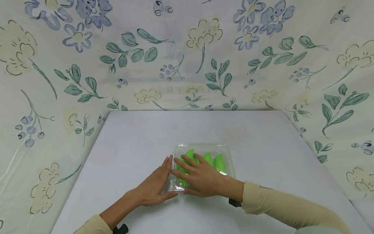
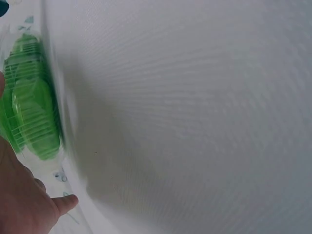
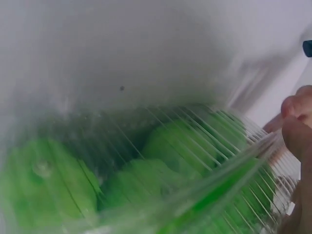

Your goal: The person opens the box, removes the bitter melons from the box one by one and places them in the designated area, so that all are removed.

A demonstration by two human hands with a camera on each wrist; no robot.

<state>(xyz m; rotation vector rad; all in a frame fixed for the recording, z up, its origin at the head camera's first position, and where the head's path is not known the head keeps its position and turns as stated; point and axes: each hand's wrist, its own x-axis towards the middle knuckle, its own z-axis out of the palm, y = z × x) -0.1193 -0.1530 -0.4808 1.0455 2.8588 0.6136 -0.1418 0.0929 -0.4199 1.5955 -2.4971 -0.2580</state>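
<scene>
A clear plastic clamshell box (image 1: pixel 202 145) stands on the table, with several glossy green, elongated, tapering pieces (image 1: pixel 219 163) inside that look like fruit or vegetables. My left hand (image 1: pixel 155 187) lies along the box's left side, its fingers straight and the thumb pointing toward the front left corner. Over the left part of the top, my right hand (image 1: pixel 203 177) rests with spread fingers and its thumb near the front edge. It hides part of the contents. The right wrist view shows the ribbed clear wall with green pieces (image 3: pixel 48 180) behind it.
A white table (image 1: pixel 140 130) surrounds the box on all sides. Cloth with flowers and leaves (image 1: pixel 175 68) hangs behind it and along both sides. Dark wrist bands (image 1: pixel 234 202) show at the cuffs of the beige sleeves (image 1: pixel 280 201).
</scene>
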